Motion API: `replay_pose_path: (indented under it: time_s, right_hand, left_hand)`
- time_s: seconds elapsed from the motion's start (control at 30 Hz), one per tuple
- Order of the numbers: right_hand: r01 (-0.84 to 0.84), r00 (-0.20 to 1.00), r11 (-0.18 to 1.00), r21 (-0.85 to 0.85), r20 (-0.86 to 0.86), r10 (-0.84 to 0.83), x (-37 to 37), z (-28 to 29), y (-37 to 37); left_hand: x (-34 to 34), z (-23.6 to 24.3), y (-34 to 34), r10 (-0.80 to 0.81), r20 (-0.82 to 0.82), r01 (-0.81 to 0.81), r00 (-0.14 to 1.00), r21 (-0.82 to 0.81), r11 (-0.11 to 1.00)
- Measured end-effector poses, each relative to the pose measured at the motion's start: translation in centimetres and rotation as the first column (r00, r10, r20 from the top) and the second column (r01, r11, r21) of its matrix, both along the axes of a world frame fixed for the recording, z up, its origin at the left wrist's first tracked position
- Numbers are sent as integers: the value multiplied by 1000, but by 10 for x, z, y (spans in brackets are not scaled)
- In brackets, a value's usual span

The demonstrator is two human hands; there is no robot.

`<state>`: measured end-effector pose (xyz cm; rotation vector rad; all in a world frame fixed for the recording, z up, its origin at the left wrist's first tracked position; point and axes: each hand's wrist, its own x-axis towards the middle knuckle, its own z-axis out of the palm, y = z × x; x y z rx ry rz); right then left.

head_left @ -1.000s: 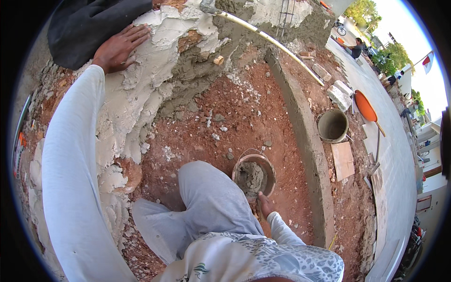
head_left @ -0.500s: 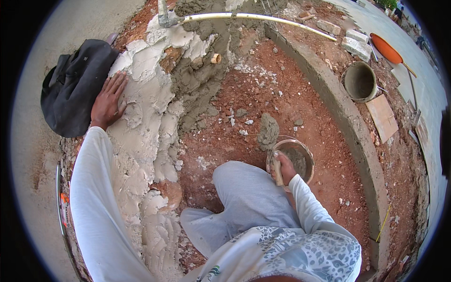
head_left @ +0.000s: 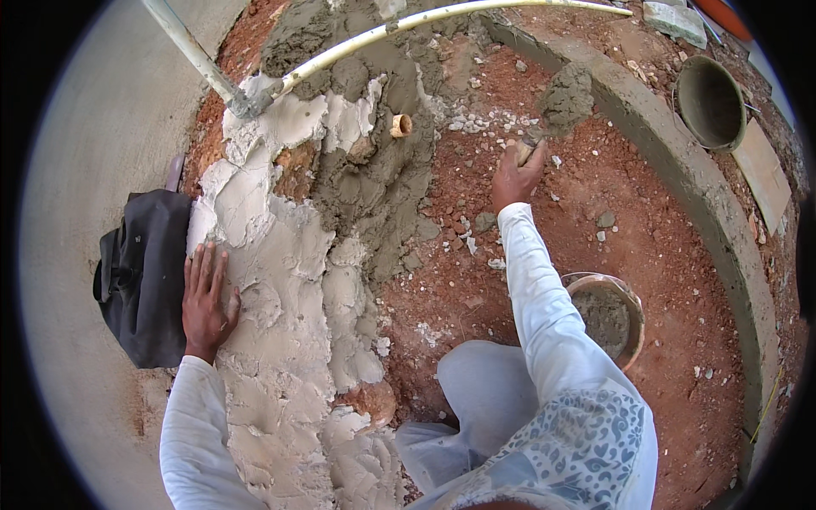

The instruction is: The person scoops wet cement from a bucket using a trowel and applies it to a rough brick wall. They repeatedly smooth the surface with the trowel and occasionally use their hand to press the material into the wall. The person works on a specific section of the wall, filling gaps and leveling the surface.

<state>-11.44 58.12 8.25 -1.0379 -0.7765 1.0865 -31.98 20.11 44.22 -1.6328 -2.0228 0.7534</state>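
My left hand [head_left: 206, 299] lies flat on the pale, rough mortar surface [head_left: 280, 340], fingers stretched out, beside a black cloth bag [head_left: 153, 280]. Out in front, my right hand [head_left: 517, 177] is closed round the handle of a trowel [head_left: 530, 146]. A lump of wet grey mortar [head_left: 568, 98] covers its blade, which hides the blade's shape. Below my right forearm, near my knee, stands a bucket [head_left: 631, 299] with grey mortar inside. Fresh darker mortar [head_left: 365, 187] is spread along the pale surface, left of my right hand, with a short orange-brown pipe stub [head_left: 401, 126] sticking out of it.
A white pipe [head_left: 340, 53] crosses at the far side and joins an elbow with another pipe [head_left: 191, 53]. Red soil [head_left: 544, 246] with stones lies between the mortar and a curved concrete edge [head_left: 671, 144]. Beyond that edge are another bucket [head_left: 710, 104], a board [head_left: 762, 174] and a block [head_left: 676, 23].
My right hand has moved forward from above the bucket, carrying the mortar-loaded trowel. My left hand stays flat on the pale surface. The whole view has shifted.
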Motion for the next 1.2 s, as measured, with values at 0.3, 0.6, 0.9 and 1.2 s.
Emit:
replay_pose_path:
  time_s: [0.3,0.6,0.9,1.2]
  right_hand:
    - [-589,650,794,149,672,356,-102,-121,56]
    - [-702,547,674,-233,429,718,-53,-131,-24]
    - [-839,542,509,-195,-198,817,-140,32,-8]
    - [-573,690,697,-431,206,694,-199,74,-48]
  left_hand:
    - [-12,-5,19,-27,8,27,1000,-9,1000]
    - [-13,-4,19,-11,0,11,1000,-29,1000]
    - [-9,-3,2,12,-7,-12,1000,-8,1000]
    - [-9,-2,8,17,13,-17,1000,12,1000]
